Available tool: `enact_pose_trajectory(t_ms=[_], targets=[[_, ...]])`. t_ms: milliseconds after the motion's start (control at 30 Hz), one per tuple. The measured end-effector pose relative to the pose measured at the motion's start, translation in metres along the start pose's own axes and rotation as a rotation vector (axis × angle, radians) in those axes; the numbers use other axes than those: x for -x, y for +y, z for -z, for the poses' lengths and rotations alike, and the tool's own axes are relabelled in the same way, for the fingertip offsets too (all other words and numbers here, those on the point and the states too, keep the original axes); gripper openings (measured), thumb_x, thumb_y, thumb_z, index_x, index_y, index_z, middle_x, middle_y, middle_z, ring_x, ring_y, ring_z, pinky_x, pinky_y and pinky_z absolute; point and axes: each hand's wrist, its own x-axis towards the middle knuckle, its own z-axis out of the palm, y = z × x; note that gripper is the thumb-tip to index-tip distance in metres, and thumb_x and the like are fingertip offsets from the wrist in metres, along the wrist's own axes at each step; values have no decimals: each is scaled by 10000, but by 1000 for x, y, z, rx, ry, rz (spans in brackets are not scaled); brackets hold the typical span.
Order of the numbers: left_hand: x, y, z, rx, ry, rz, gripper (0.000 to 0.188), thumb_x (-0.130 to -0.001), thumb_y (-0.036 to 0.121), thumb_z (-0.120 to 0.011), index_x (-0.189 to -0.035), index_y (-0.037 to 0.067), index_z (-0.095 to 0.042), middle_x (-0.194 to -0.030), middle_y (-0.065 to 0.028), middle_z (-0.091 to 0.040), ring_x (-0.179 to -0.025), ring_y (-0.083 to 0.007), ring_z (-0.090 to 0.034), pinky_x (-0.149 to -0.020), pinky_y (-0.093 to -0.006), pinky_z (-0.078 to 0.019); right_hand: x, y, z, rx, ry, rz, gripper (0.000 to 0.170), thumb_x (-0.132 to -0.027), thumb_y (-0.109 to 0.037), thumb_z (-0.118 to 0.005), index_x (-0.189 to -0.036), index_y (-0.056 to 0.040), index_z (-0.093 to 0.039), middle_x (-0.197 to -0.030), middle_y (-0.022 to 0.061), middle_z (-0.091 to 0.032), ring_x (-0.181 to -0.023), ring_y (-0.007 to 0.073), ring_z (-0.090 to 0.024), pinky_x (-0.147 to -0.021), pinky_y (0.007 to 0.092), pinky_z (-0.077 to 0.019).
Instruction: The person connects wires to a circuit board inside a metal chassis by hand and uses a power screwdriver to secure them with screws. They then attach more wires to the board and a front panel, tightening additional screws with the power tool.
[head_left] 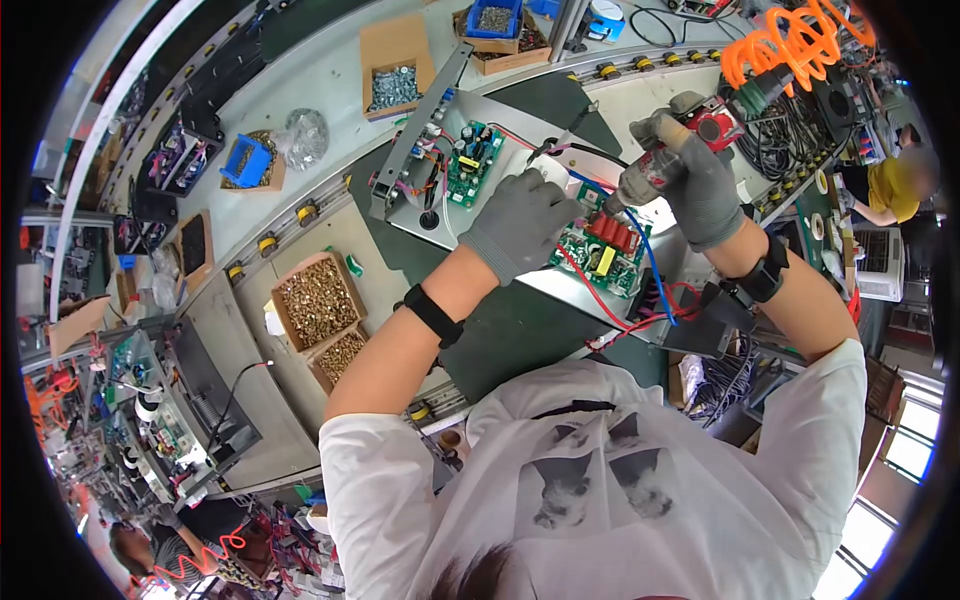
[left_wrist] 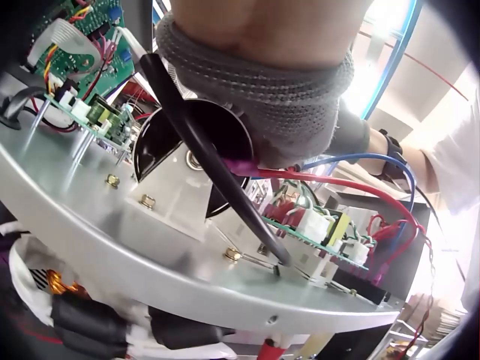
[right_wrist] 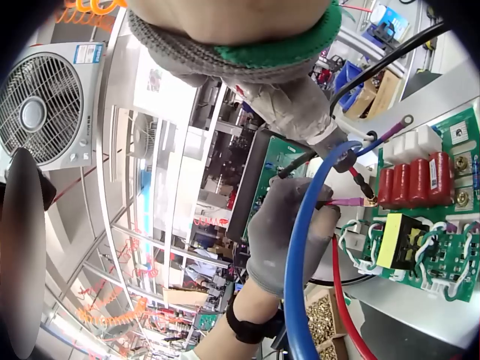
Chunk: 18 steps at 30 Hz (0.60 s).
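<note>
My gloved right hand grips a red and grey power screwdriver. Its bit points down at the edge of a green circuit board with red capacitors. My gloved left hand pinches a red cable by its purple-sleeved end, right at the bit's tip. A loose blue cable ends in a ring lug and passes beside the screwdriver. A black cable crosses a round black part near my left hand. Both hands work over a silver metal plate.
A second green board and a grey bracket stand on the plate's left. Boxes of brass fasteners and silver screws lie nearby. An orange coiled hose hangs at upper right. Other people work at both sides.
</note>
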Motion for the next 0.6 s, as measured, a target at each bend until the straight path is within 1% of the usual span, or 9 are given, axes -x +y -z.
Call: enact_pose_trajectory(t_ms=[100, 200, 267, 400, 433, 467, 500, 533, 600], targets=[[0, -3, -3, 44, 44, -19, 192, -722, 137, -625, -914, 125, -618, -862, -55, -594, -783, -265, -528, -678, -385, -435, 0, 6, -1, 16, 18, 36, 199, -804, -68, -609, -972, -45, -505, -876, 80, -598, -821, 193, -608, -721, 330, -499], [-1, -7, -2, 58, 14, -62, 179, -716, 134, -625, -894, 127, -624, -878, -49, -598, -779, -262, -528, -666, -383, -436, 2, 9, -2, 40, 6, 46, 205, -799, -59, -611, -975, -49, -505, -884, 78, -597, -845, 191, -610, -741, 333, -499], [-2, -8, -1, 76, 6, -66, 170, -712, 132, -625, -881, 126, -623, -882, -46, -600, -782, -259, -528, -665, -383, -436, 4, 8, -2, 113, -43, 42, 215, -794, -40, -613, -980, -55, -507, -894, 73, -597, -887, 192, -611, -784, 341, -496], [-5, -8, -3, 82, 7, -70, 113, -697, 149, -627, -809, 133, -629, -865, -34, -599, -797, -250, -534, -659, -378, -435, 10, 16, 1, 56, -123, 113, 224, -787, -24, -618, -980, -62, -511, -898, 65, -592, -913, 190, -604, -816, 346, -487], [-8, -8, -3, 83, 8, -66, 113, -697, 149, -627, -809, 133, -629, -865, -34, -599, -797, -250, -534, -659, -378, -435, 13, 14, 0, 134, -181, 116, 237, -789, -18, -614, -994, -69, -506, -904, 65, -588, -918, 193, -602, -826, 349, -484], [-12, -7, 0, 39, -72, -25, 89, -701, 161, -623, -787, 143, -633, -854, -29, -596, -820, -244, -537, -678, -379, -433, 16, 10, -3, 212, -238, 119, 251, -792, -13, -609, -1009, -75, -501, -910, 64, -584, -924, 196, -599, -836, 352, -481], [-16, -6, 2, -5, -151, 18, 67, -704, 174, -619, -765, 153, -637, -843, -24, -593, -842, -238, -540, -698, -379, -432, 21, 8, -12, 203, -229, 101, 298, -791, 18, -604, -1041, -87, -481, -906, 70, -573, -880, 193, -591, -782, 342, -491], [-18, -5, 5, -4, -149, 22, 67, -704, 174, -619, -765, 153, -637, -843, -24, -593, -842, -238, -540, -698, -379, -432, 23, 10, -13, 205, -233, 97, 298, -791, 18, -604, -1041, -87, -481, -906, 70, -573, -880, 193, -591, -782, 342, -491], [-22, -3, 8, 41, -191, 91, 56, -714, 174, -603, -746, 170, -648, -827, -17, -589, -895, -226, -539, -738, -389, -426, 25, 14, -14, 135, -388, 124, 334, -790, 46, -600, -1062, -91, -465, -901, 78, -564, -838, 179, -577, -713, 318, -489]])
